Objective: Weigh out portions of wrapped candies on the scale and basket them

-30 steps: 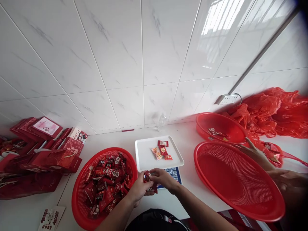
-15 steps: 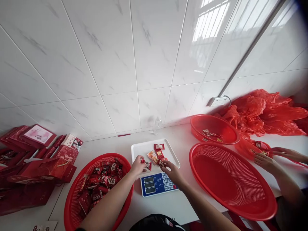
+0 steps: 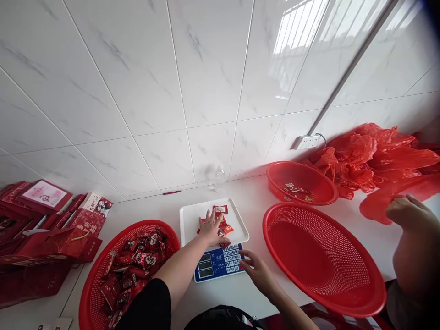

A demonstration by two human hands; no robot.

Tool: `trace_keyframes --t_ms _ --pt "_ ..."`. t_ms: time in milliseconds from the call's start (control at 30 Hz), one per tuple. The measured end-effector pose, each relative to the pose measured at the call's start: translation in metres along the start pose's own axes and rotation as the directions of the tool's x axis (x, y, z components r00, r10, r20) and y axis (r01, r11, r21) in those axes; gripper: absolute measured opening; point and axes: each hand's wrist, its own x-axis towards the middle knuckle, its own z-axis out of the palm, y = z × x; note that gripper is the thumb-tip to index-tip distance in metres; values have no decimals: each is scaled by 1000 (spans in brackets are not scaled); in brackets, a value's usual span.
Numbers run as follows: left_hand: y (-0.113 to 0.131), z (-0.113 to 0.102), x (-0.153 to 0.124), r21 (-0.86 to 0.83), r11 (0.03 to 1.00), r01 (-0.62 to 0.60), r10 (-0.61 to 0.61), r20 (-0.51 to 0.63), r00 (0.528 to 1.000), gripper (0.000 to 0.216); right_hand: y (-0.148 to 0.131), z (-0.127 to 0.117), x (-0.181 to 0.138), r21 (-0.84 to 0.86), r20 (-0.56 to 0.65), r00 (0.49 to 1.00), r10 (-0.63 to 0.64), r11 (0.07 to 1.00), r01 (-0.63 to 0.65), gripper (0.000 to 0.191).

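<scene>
Spread fingers of my left hand (image 3: 212, 230) lie over the small wrapped sweets on the white weighing tray (image 3: 192, 211), partly hiding them. A red-and-white wrapped sweet (image 3: 220, 209) shows beyond the fingertips. Close to the thumb, another dark red wrapper (image 3: 224, 244) sits at the tray's front edge. My right hand (image 3: 257, 271), holding nothing, has its fingers apart at the right edge of the blue scale panel (image 3: 217, 264), by the number keys. Whether a fingertip touches a key, I cannot tell.
A red basket of wrapped sweets (image 3: 91, 275) stands left, beside red gift boxes (image 3: 92, 220). Right are a large red basket (image 3: 299, 243) and a shallower red basket (image 3: 271, 183) with several packets. A co-worker's hand (image 3: 409, 213) is by red plastic bags (image 3: 364, 146).
My left hand has spread out over the sweets, which now lie closer together. My right hand has left the sweets and moved down to the keypad's side. The co-worker's hand has risen.
</scene>
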Motion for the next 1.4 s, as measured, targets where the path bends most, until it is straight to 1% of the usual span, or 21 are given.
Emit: trace_keyframes --t_ms 67,133,233,367,433,500,533,600,667,733,800,833,867,933,1000,1033,1100,1133,1233,1300,1400 --pt "3 -2 8 41 999 -8 7 24 1000 113 2 -5 -4 -39 34 999 13 999 -12 40" --pt "4 -4 15 47 999 -6 5 37 999 113 2 -10 -8 -77 58 998 24 997 -19 41" --pt "4 -4 19 29 999 -12 11 38 999 99 1 -20 -10 -109 83 996 30 994 -20 41" --pt "7 1 14 5 1000 -7 8 -80 997 80 0 -31 2 -118 133 991 13 993 3 37" --pt "10 3 7 -51 999 3 -11 -157 988 72 -1 -35 17 -89 156 987 -34 995 48 35" --pt "11 4 -5 -141 990 18 -56 -268 962 60 -3 -36 39 -85 140 984 -110 989 123 34" --pt "11 4 -13 -193 981 30 -94 -332 939 53 -5 -35 52 -111 121 981 -152 980 165 34" --pt "6 4 -35 -301 952 61 -198 -451 870 41 -11 -31 78 -201 88 969 -229 949 242 36" --pt "-5 4 -64 -406 908 108 -331 -533 779 36 -18 -24 102 -286 76 956 -284 912 294 37" --pt "-22 6 -98 -479 859 180 -462 -574 676 34 -25 -14 119 -344 92 955 -284 891 298 38" --pt "-40 11 -134 -508 810 292 -571 -575 585 33 -31 -4 127 -377 137 957 -255 880 289 40" --pt "-50 14 -151 -513 779 360 -621 -558 550 33 -33 1 127 -391 162 955 -248 873 293 41" --pt "-59 18 -166 -516 743 427 -669 -531 521 33 -34 5 126 -401 179 951 -253 864 305 42" --pt "-76 26 -193 -526 662 535 -750 -468 467 33 -32 10 118 -413 173 939 -296 844 342 42" --pt "-91 32 -210 -536 597 597 -802 -419 426 33 -28 12 106 -399 142 933 -332 843 361 40" --pt "-97 34 -215 -536 577 616 -817 -400 416 32 -26 12 98 -377 131 934 -332 855 357 39" --pt "-109 37 -218 -527 552 647 -834 -353 424 29 -20 10 82 -314 128 943 -308 889 333 39" --pt "-113 37 -217 -516 547 659 -837 -324 440 27 -17 9 74 -276 134 947 -290 907 317 39" --pt "-123 37 -209 -459 571 681 -818 -251 517 24 -11 7 51 -173 165 960 -226 952 253 41" --pt "-125 36 -202 -401 602 691 -795 -222 564 30 -9 5 38 -131 200 968 -153 975 181 44" --pt "-124 34 -193 -304 634 711 -772 -191 607 38 -9 4 24 -134 235 971 -47 988 80 48"
